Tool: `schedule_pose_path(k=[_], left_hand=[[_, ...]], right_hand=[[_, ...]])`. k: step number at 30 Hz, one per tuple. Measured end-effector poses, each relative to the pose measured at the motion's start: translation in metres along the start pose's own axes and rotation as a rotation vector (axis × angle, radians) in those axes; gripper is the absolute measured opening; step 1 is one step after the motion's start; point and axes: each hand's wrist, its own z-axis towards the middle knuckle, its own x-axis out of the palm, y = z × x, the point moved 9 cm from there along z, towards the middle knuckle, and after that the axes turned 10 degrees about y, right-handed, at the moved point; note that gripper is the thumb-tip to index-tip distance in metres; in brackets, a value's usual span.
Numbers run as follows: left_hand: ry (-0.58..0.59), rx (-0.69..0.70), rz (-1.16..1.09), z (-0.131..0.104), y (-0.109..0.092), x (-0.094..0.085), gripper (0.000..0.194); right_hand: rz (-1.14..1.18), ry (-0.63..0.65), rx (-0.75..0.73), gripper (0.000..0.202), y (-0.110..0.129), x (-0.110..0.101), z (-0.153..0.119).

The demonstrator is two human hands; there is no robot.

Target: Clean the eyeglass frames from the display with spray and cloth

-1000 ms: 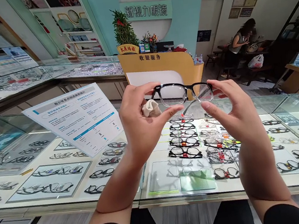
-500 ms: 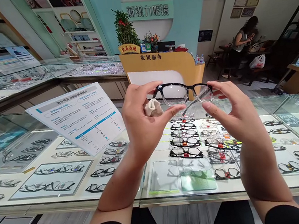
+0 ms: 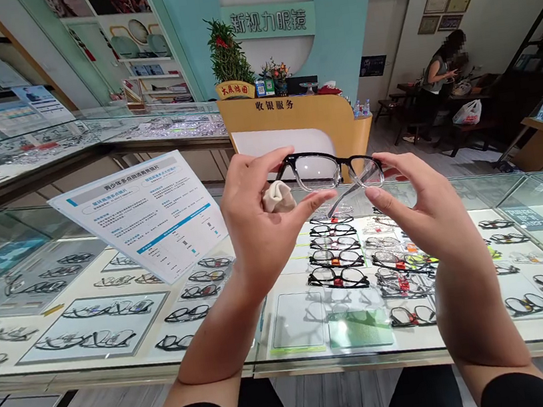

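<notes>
A pair of eyeglasses [image 3: 341, 164] with a black upper rim and clear lower rim is held up above the glass counter. My left hand [image 3: 266, 214] pinches its left end between thumb and fingers and also keeps a crumpled beige cloth [image 3: 278, 196] against the palm. At the right end of the frame, my right hand [image 3: 425, 202] grips the rim with thumb and fingertips. One temple arm [image 3: 342, 199] points down and to the left behind the lenses; the other is mostly hidden by my left hand.
Below lies a glass display counter [image 3: 324, 360] with rows of eyeglasses [image 3: 338, 277] inside. A printed sheet [image 3: 144, 214] stands on it at the left. Farther back are a cashier desk [image 3: 300, 118], a plant [image 3: 229, 54] and a person [image 3: 437, 76] at the right.
The right end of the eyeglasses has turned slightly and shifted a little left, with my right hand following. My left hand has barely moved.
</notes>
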Motion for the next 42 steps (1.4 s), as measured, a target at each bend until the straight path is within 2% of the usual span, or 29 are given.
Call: schedule_pose_path(k=[15, 19, 25, 34, 39, 42], left_hand=[[0.035, -0.018, 0.040, -0.002, 0.005, 0.003, 0.055], [0.061, -0.066, 0.006, 0.001, 0.010, 0.002, 0.056], [0.180, -0.200, -0.050, 0.005, 0.027, 0.004, 0.060], [0.182, -0.264, -0.089, 0.002, 0.039, 0.005, 0.061], [0.179, -0.263, -0.103, 0.003, 0.038, 0.006, 0.055], [0.185, -0.268, -0.107, 0.003, 0.036, 0.006, 0.055]], right_hand=[[-0.001, -0.002, 0.010, 0.056, -0.003, 0.000, 0.000], [0.013, -0.086, -0.011, 0.053, 0.000, -0.006, 0.000], [-0.024, -0.259, -0.051, 0.053, 0.010, -0.013, -0.002], [-0.039, -0.326, -0.074, 0.053, 0.016, -0.014, -0.005], [-0.066, -0.334, -0.061, 0.053, 0.020, -0.015, -0.005], [-0.007, -0.377, -0.105, 0.049, 0.023, -0.018, -0.007]])
